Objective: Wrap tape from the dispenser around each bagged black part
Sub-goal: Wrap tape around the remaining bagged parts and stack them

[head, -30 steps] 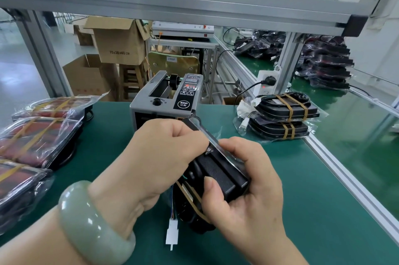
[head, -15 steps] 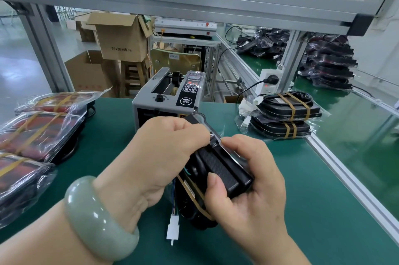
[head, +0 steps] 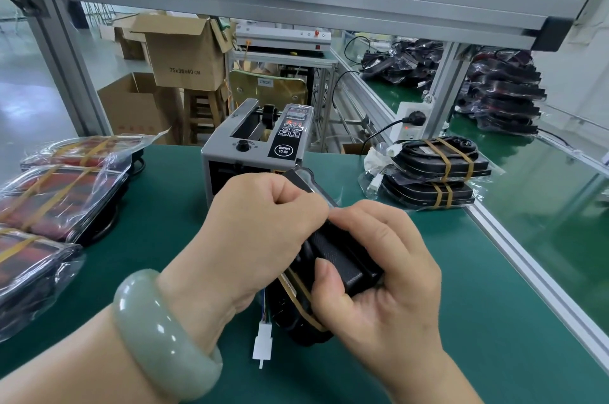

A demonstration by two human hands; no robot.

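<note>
Noted bagged black part (head: 339,258) over the green mat (head: 164,206), just in front of the tape dispenser (head: 257,146) — left hand (head: 250,232) curled tight on its top edge, right hand (head: 379,272) gripping its lower side, thumb on the black face. Logged amber tape band (head: 300,291) across its near end, white connector (head: 262,342) hanging below. Counted 2 taped parts (head: 438,173) stacked at right, 3 taped bags (head: 56,192) at left — hands hiding the dispenser's front.

Left hand (head: 260,232) and right hand (head: 392,275) around the bagged black part (head: 346,257), tape dispenser (head: 253,153) just behind

Black part (head: 336,258), tan tape (head: 298,296), possibly jade-green bangle (head: 158,331).
</note>
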